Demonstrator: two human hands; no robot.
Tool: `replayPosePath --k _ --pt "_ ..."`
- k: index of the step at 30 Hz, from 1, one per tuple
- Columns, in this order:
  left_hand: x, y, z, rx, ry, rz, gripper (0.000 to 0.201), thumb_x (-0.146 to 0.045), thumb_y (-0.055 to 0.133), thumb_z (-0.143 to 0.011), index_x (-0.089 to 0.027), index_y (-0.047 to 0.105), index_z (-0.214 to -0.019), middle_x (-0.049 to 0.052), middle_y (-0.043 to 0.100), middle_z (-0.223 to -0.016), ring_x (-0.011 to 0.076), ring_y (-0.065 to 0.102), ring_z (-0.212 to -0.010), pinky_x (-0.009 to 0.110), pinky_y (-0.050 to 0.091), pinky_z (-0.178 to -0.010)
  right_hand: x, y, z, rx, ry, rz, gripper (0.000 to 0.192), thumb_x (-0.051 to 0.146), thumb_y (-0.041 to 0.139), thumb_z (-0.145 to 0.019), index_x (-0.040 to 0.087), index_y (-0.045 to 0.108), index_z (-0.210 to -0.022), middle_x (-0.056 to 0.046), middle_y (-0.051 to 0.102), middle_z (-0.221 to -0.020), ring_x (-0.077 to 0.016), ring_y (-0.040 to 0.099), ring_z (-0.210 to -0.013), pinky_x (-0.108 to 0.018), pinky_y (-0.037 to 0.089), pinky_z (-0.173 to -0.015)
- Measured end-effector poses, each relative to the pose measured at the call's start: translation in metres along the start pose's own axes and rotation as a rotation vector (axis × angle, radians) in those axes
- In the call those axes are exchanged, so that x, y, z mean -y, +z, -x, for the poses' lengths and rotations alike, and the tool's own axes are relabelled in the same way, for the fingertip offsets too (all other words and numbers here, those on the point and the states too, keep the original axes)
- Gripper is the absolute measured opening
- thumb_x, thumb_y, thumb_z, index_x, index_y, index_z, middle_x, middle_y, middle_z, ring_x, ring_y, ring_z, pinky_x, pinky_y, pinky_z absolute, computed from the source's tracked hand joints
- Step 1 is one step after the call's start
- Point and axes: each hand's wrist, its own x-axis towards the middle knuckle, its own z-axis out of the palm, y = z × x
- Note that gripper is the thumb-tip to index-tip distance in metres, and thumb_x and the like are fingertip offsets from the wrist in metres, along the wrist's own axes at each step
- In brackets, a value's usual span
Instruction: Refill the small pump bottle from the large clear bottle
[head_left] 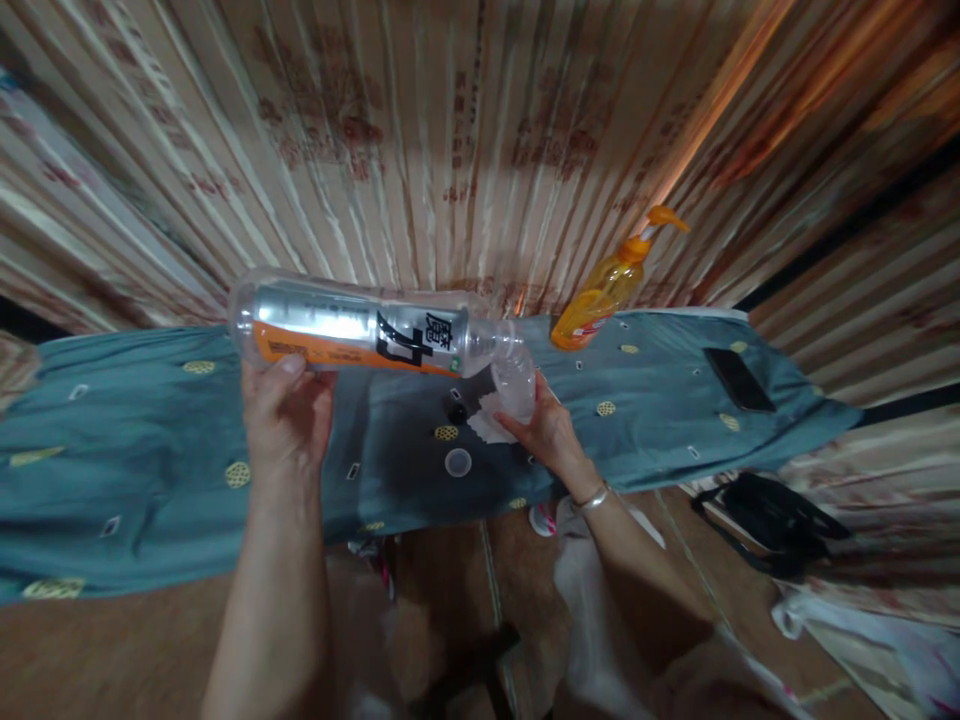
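Your left hand (289, 420) grips the tipped bottle (360, 335); right hand (544, 432) clasps the cup (516, 385) (seemingly clear plastic): hold its mouth over the rim.

A glossy clear plastic bottle (360, 330) and cup (516, 385) above matt teal cloth (150, 440); sheeny curtain (450, 130) behind.

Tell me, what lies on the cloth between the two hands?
In the head view, between the left hand and the right hand, a white round cap lies on the blue-green cloth.

A blue-clothed table (150, 450) bears a soap bottle (604, 290), phone (739, 380) and cap (457, 462).
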Motion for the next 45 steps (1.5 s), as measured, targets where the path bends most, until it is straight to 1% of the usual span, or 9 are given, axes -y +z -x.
replayPosePath --k 4,7,16,22,28,32,34,39,45 --pt "0.002 -0.001 0.000 0.017 0.002 0.008 0.035 -0.015 0.083 -0.050 -0.023 0.072 -0.082 -0.003 0.071 -0.081 0.0131 0.060 -0.075 0.027 0.051 -0.075 0.002 -0.001 0.000 -0.010 -0.009 -0.010 0.091 0.050 0.076 -0.075 0.013 0.038 -0.148 -0.020 0.064 -0.137 -0.0353 0.064 -0.125 -0.051 0.053 -0.104" --pt "0.004 -0.001 -0.001 0.021 0.011 0.008 0.035 -0.015 0.083 -0.050 -0.023 0.072 -0.082 -0.004 0.069 -0.076 0.0138 0.062 -0.076 0.027 0.051 -0.073 0.004 -0.002 -0.001 0.003 -0.007 -0.017 0.090 0.048 0.076 -0.075 0.011 0.038 -0.148 -0.020 0.064 -0.137 -0.0344 0.064 -0.124 -0.050 0.053 -0.104" --pt "0.002 0.003 0.001 0.048 0.022 0.034 0.059 -0.013 0.083 -0.049 -0.033 0.071 -0.103 -0.007 0.070 -0.074 0.0124 0.062 -0.071 0.024 0.052 -0.072 0.006 -0.005 -0.002 0.023 -0.021 -0.013 0.085 0.043 0.078 -0.075 0.013 0.041 -0.146 -0.018 0.069 -0.128 -0.0315 0.070 -0.112 -0.043 0.058 -0.094" --pt "0.004 0.003 0.001 0.056 0.047 0.003 0.046 -0.015 0.082 -0.052 -0.029 0.071 -0.094 -0.005 0.073 -0.080 0.0147 0.064 -0.080 0.026 0.054 -0.077 0.010 -0.008 -0.002 0.026 -0.014 -0.032 0.077 0.046 0.075 -0.076 0.016 0.046 -0.141 -0.015 0.072 -0.121 -0.0310 0.073 -0.105 -0.041 0.060 -0.089" --pt "0.006 0.000 -0.001 0.078 0.045 0.015 0.046 -0.015 0.082 -0.054 -0.031 0.071 -0.096 -0.006 0.074 -0.081 0.0114 0.062 -0.072 0.022 0.052 -0.070 0.011 -0.009 -0.002 0.022 -0.019 -0.027 0.080 0.044 0.077 -0.075 0.015 0.044 -0.141 -0.017 0.070 -0.125 -0.0323 0.071 -0.109 -0.043 0.059 -0.090" --pt "0.006 0.000 -0.001 0.073 0.049 0.008 0.041 -0.014 0.081 -0.054 -0.029 0.070 -0.090 -0.006 0.075 -0.084 0.0123 0.064 -0.077 0.023 0.052 -0.072 0.011 -0.009 -0.002 0.032 -0.011 -0.026 0.079 0.045 0.076 -0.075 0.016 0.044 -0.142 -0.016 0.071 -0.125 -0.0323 0.071 -0.108 -0.044 0.059 -0.090" --pt "0.006 -0.001 -0.001 0.075 0.052 0.000 0.040 -0.014 0.079 -0.055 -0.029 0.070 -0.091 -0.006 0.074 -0.082 0.0121 0.062 -0.074 0.023 0.051 -0.070 0.012 -0.010 -0.002 0.036 0.002 -0.027 0.078 0.045 0.076 -0.075 0.016 0.045 -0.141 -0.015 0.072 -0.123 -0.0317 0.072 -0.106 -0.043 0.060 -0.089" --pt "0.006 0.000 -0.001 0.062 0.040 0.007 0.048 -0.015 0.080 -0.053 -0.031 0.068 -0.097 -0.005 0.071 -0.080 0.0133 0.059 -0.073 0.025 0.049 -0.073 0.013 -0.010 -0.001 0.034 0.008 -0.023 0.078 0.043 0.076 -0.074 0.016 0.045 -0.141 -0.015 0.071 -0.123 -0.0316 0.072 -0.106 -0.042 0.060 -0.089" --pt "0.004 0.005 0.002 0.055 0.054 -0.042 0.036 -0.017 0.079 -0.055 -0.027 0.067 -0.087 -0.002 0.069 -0.081 0.0153 0.057 -0.074 0.028 0.049 -0.076 0.011 -0.009 -0.002 0.022 -0.005 -0.026 0.079 0.046 0.076 -0.075 0.016 0.045 -0.142 -0.016 0.070 -0.127 -0.0326 0.071 -0.110 -0.045 0.059 -0.092"
